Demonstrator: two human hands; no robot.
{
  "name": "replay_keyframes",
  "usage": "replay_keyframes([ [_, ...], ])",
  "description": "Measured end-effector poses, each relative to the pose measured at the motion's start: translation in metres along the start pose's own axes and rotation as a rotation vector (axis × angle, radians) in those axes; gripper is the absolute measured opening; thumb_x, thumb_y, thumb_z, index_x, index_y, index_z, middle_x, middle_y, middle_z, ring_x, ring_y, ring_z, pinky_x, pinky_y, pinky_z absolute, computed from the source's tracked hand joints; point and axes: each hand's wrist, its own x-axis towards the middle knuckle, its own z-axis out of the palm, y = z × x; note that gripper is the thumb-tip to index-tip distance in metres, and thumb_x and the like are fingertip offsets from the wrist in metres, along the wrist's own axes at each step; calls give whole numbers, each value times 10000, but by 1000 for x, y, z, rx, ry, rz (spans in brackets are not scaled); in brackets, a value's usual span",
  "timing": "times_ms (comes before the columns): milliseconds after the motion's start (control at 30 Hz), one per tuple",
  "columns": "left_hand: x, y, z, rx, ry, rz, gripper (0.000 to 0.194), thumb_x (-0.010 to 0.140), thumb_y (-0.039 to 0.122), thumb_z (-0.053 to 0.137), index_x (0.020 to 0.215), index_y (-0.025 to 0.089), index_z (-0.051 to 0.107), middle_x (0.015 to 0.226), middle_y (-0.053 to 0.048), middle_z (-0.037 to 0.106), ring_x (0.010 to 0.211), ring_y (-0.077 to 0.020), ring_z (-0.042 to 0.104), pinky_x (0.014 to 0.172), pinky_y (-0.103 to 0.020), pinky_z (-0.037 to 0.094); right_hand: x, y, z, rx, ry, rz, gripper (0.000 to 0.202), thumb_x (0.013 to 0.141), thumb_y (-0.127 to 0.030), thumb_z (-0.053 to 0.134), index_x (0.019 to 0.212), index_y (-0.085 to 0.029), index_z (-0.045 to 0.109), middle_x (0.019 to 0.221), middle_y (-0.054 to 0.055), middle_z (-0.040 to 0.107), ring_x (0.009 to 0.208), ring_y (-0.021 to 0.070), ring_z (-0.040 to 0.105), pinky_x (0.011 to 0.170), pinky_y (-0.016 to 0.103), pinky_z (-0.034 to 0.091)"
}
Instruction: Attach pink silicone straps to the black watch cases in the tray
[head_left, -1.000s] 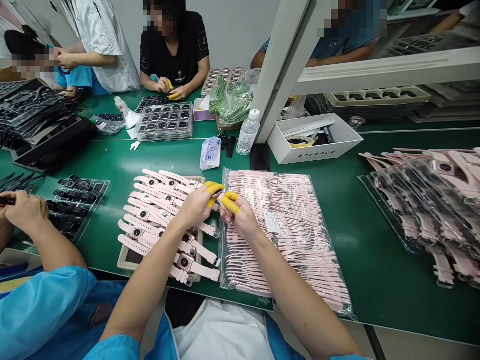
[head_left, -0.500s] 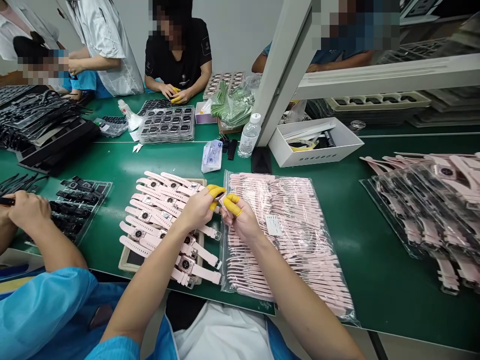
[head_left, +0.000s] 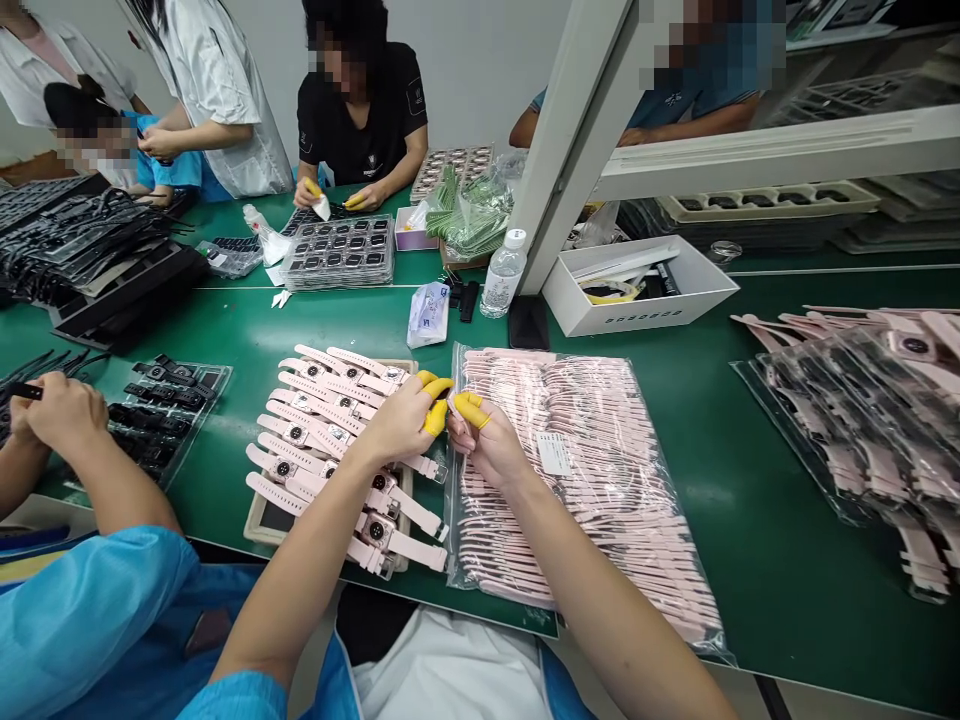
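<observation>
My left hand (head_left: 405,418) and my right hand (head_left: 491,440), both with yellow finger cots, meet over the gap between a tray and a bag. Their fingertips pinch a small pink watch (head_left: 452,402), mostly hidden by the fingers. Beneath and left of my left hand, a cream tray (head_left: 257,522) bears rows of pink smartwatches (head_left: 296,434) with straps spread out, several with their dark sensor backs up. Under my right hand and forearm lies a flat clear bag (head_left: 600,480) packed with pink watch straps, a white label (head_left: 553,454) on it.
Stacked trays of pink watches (head_left: 847,420) stand at the right. A water bottle (head_left: 503,273), a tissue pack (head_left: 428,314) and a white box (head_left: 645,310) sit beyond the bag, beside a frame post (head_left: 574,150). At left, a co-worker's hands (head_left: 67,410) are near black watches (head_left: 157,415).
My hands stay together over the same spot, with the left fingers slightly shifted around the pink piece. Across the table, a co-worker's hands have moved apart, one holding something white. The view has shifted slightly.
</observation>
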Motion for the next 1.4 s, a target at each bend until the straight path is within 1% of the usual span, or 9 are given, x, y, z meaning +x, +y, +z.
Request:
replay_keyframes([
  [233,0,1,1,198,-122,-52,345,938,238,503,1229,108,635,1135,-162,647,1081,-305,621,988,-474,563,1,0,-4,8,-23,77,420,743,-434,893,706,-188,554,571,-44,536,408,31,280,365,178,227],
  [433,-2,2,0,2,-47,-84,343,995,235,450,1290,157,607,1176,-131,660,1108,-263,649,997,-430,569,-2,1,-3,-39,-19,32,412,762,-468,878,744,-194,572,582,-44,553,407,40,339,378,180,279],
  [533,-3,-3,3,-150,31,-122,369,1001,310,538,1343,177,573,1229,-128,669,1107,-258,666,960,-409,576,-2,1,-2,-34,8,-9,392,762,-493,874,825,-200,621,587,-47,565,413,50,365,393,191,318],
  [733,-2,-9,11,-381,274,-133,207,941,373,684,1012,179,684,990,-69,700,923,-208,667,854,-344,557,-6,-1,3,-85,-71,20,492,771,-625,827,746,-209,566,593,-31,543,439,77,428,404,220,344],
  [967,4,-5,9,-934,610,-413,515,820,606,785,1046,180,602,1033,-63,706,772,-170,704,580,-254,566,-9,-3,-2,-167,-186,265,487,803,-652,779,833,-199,603,574,-73,435,420,28,228,399,183,153],
  [1133,5,-13,-9,-990,1021,-463,581,792,611,825,1048,209,494,1031,-52,740,639,-118,677,570,-239,562,-10,-4,-5,-305,-210,328,456,771,-578,825,805,-182,600,587,-63,467,435,25,252,415,180,145],
  [1200,4,-19,-14,-974,1094,-475,535,849,579,789,1078,217,469,1044,-61,758,620,-110,670,600,-246,570,-9,-5,-5,-324,-168,314,452,754,-564,843,861,-182,625,599,-64,482,435,26,271,416,179,152],
  [1267,3,-23,-12,-964,1004,-501,466,892,518,762,1108,208,489,1060,-80,768,642,-129,686,639,-277,590,-8,-5,-5,-289,-96,226,456,743,-559,856,858,-197,604,621,-58,514,435,31,308,414,183,191],
  [1400,1,-22,7,-741,503,-401,238,953,269,650,1167,168,628,1192,-134,751,1058,-242,734,978,-414,587,-6,-4,-3,-206,1,37,434,749,-533,863,866,-233,571,662,-44,583,431,58,373,409,214,287],
])
